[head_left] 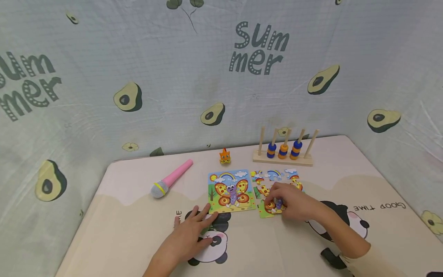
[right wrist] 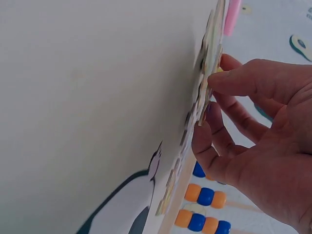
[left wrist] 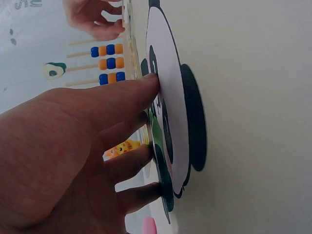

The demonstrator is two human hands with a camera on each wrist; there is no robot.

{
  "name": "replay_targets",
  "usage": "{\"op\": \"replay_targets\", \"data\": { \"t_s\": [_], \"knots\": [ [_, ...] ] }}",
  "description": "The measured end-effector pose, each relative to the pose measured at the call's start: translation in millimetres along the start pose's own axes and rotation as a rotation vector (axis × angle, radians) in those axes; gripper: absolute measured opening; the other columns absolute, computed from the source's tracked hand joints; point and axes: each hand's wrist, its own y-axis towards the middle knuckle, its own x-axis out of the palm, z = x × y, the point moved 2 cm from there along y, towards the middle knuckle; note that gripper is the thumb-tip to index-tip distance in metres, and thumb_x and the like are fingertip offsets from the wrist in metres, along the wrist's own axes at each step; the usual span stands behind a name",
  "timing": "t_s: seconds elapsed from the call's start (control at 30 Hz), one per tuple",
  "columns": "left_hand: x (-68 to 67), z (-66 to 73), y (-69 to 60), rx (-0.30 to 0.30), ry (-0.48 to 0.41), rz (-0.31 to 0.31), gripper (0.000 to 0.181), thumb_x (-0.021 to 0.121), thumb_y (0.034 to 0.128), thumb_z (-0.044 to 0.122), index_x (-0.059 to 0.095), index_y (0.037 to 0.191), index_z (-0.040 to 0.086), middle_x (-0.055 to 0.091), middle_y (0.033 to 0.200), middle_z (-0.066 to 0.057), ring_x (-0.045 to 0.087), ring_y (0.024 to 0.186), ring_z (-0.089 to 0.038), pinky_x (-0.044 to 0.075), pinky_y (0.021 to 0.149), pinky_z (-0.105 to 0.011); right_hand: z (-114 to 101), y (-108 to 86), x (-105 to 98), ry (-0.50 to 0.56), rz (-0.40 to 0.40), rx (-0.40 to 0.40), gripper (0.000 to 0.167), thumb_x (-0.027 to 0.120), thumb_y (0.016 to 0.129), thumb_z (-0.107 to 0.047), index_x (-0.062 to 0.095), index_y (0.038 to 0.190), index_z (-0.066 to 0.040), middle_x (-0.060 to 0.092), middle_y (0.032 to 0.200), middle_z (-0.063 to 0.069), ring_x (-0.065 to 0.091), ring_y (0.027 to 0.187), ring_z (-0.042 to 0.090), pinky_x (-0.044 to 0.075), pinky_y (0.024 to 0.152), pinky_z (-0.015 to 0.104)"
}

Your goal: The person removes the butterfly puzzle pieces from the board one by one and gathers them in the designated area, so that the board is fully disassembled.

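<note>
My left hand (head_left: pixel 187 238) rests on the tabletop with its fingers spread, over a printed panda. Its fingertips lie by the lower left corner of a square butterfly picture board (head_left: pixel 232 190). To the right of this board is a partly assembled butterfly puzzle (head_left: pixel 275 175), with gaps between its pieces. My right hand (head_left: pixel 294 200) is over that puzzle's lower part and pinches a puzzle piece (right wrist: pixel 204 109) between thumb and fingers. The hand hides some of the pieces beneath it.
A pink toy microphone (head_left: pixel 174 175) lies at the left. Behind the boards stand a small orange toy figure (head_left: pixel 225 157) and a wooden peg rack (head_left: pixel 283 158) with blue and orange beads. A printed cloth (head_left: pixel 166 84) hangs behind the table.
</note>
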Motion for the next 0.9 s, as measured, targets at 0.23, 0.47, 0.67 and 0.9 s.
{"op": "replay_targets", "data": {
  "t_s": [0.23,0.47,0.67,0.9],
  "knots": [
    [0.6,-0.8,-0.3,0.002,-0.002,0.004,0.065,0.076,0.0938,0.038,0.053,0.154,0.028,0.036,0.17,-0.003,0.029,0.156,-0.046,0.013,0.103,-0.092,4,-8.9,-3,-0.01,0.001,0.011,0.066,0.06,0.065,0.021,0.078,0.105,-0.028,0.064,0.108,-0.011,0.058,0.1,0.015,0.047,0.082,0.029],
    [1.2,-1.9,0.3,0.006,0.008,0.004,0.065,0.075,0.0939,0.038,0.053,0.154,0.028,0.036,0.169,-0.004,0.029,0.155,-0.047,0.014,0.103,-0.092,9,-12.8,-3,-0.022,0.007,0.028,0.067,0.059,0.064,0.022,0.077,0.102,-0.03,0.063,0.109,-0.012,0.059,0.105,0.015,0.05,0.088,0.032],
    [1.4,-2.0,0.0,0.002,0.006,0.01,0.066,0.076,0.0931,0.038,0.053,0.154,0.028,0.037,0.169,-0.003,0.03,0.155,-0.046,0.013,0.103,-0.093,10,-13.6,-2,-0.028,0.003,0.022,0.066,0.06,0.065,0.023,0.078,0.102,-0.029,0.062,0.107,-0.012,0.057,0.103,0.015,0.051,0.089,0.034],
    [0.8,-1.1,0.0,0.005,0.004,0.007,0.065,0.076,0.0932,0.038,0.054,0.154,0.027,0.037,0.169,-0.004,0.03,0.155,-0.047,0.014,0.102,-0.093,9,-13.1,-2,-0.041,-0.003,0.026,0.066,0.06,0.064,0.023,0.078,0.102,-0.028,0.063,0.106,-0.012,0.058,0.103,0.015,0.052,0.09,0.035]
  ]
}}
